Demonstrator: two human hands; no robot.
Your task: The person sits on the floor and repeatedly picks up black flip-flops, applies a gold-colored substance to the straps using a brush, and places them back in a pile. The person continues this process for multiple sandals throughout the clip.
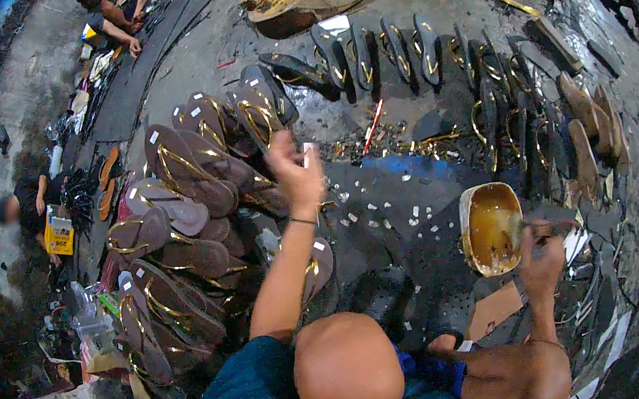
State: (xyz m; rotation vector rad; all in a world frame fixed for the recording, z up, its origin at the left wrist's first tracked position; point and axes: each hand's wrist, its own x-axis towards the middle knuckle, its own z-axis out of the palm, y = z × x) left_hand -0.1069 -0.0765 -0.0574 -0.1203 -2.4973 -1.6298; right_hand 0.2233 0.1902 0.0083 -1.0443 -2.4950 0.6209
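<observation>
My left hand (296, 172) is raised at the right edge of a pile of brown flip-flops (193, 192) with gold straps and small white stickers. Its fingers are curled by the heel of the topmost flip-flop (256, 112), and a small white piece (309, 151) shows at them. Whether they grip the flip-flop is unclear. On the right, my right hand (541, 255) is closed on a motion-blurred, brush-like tool (553, 227). The tool's end reaches over a pale oblong tub (468, 240) holding amber liquid (491, 217).
Dark flip-flops (429, 48) stand on edge in a curved row at the back and right. White scraps (375, 223) dot the dark mat (416, 259). A red pen-like stick (374, 126) lies mid-floor. Two other people (122, 19) (29, 201) are at left, near a yellow box (59, 231).
</observation>
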